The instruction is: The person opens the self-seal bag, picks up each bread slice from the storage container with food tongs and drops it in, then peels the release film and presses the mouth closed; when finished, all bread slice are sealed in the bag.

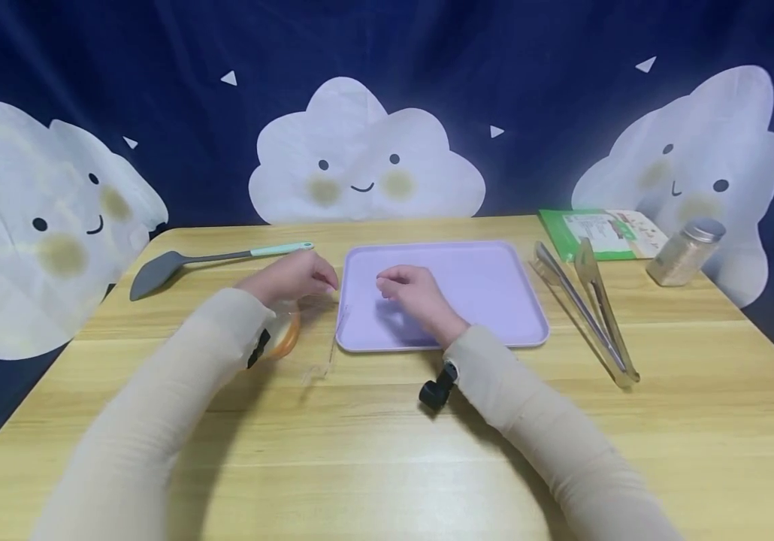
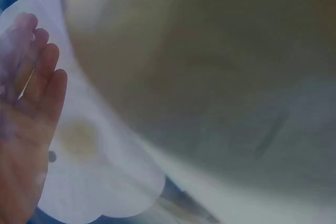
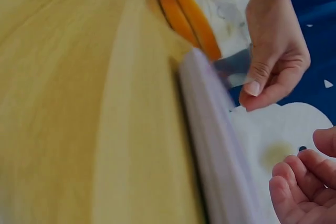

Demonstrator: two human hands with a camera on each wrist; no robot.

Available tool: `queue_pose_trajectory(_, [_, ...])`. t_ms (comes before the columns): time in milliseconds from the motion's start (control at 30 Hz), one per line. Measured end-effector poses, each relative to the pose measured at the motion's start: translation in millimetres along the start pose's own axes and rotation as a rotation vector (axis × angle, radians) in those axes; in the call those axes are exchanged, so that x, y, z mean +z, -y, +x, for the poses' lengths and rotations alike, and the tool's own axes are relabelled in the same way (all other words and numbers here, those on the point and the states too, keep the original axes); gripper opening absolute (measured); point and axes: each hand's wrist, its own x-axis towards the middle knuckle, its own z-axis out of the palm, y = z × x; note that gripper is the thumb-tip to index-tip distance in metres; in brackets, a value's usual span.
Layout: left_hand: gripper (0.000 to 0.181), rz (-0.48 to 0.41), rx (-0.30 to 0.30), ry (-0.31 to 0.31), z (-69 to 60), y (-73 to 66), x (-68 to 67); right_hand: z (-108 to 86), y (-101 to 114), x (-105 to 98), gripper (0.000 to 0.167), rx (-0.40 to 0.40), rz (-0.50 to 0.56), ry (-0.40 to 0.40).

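Observation:
Over the left edge of the lilac tray [image 1: 482,293], my left hand [image 1: 295,276] pinches a clear plastic bag [image 1: 319,308] between thumb and forefinger. An orange-edged item [image 1: 290,338] shows in the bag below the wrist; its kind is unclear. The right wrist view shows its orange strips [image 3: 189,22] beside the pinching left hand [image 3: 275,56]. A large, blurred beige-grey surface [image 2: 210,77] fills most of the left wrist view. Above the tray hovers my right hand [image 1: 417,295], fingers loosely bent, with nothing visible in it. Its thumb and fingers [image 3: 299,182] stand apart.
A grey turner [image 1: 164,272] with a mint handle lies at the back left. Right of the tray are metal tongs [image 1: 597,315], a green-and-white packet [image 1: 600,234] and a lidded jar [image 1: 684,254]. A dark blue cloud-patterned curtain [image 1: 529,60] hangs behind the wooden table [image 1: 360,466].

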Motion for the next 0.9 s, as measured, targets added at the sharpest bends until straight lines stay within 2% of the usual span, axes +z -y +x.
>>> queue_pose_trajectory(200, [0.009, -0.098, -0.057, 0.012, -2.6, 3.3, 12.4, 4.8, 0, 19, 0.018, 0.045, -0.115, 0.081])
queue_pose_trajectory(333, [0.009, -0.143, -0.085, 0.003, -5.7, 4.0, 17.4, 9.0, -1, 28, 0.017, 0.095, -0.096, 0.102])
queue_pose_trajectory(433, [0.009, -0.138, -0.087, -0.01, -8.4, 6.0, 19.8, 13.1, -3, 33, 0.018, 0.117, -0.078, 0.113])
queue_pose_trajectory(600, [0.009, -0.145, -0.129, -0.013, -11.1, 12.7, 26.2, 15.3, -3, 36, 0.018, 0.128, -0.073, 0.149])
queue_pose_trajectory(900, [0.007, -0.136, -0.074, -0.088, -14.7, 16.3, 33.2, 16.3, 3, 43, 0.013, 0.145, -0.109, 0.209])
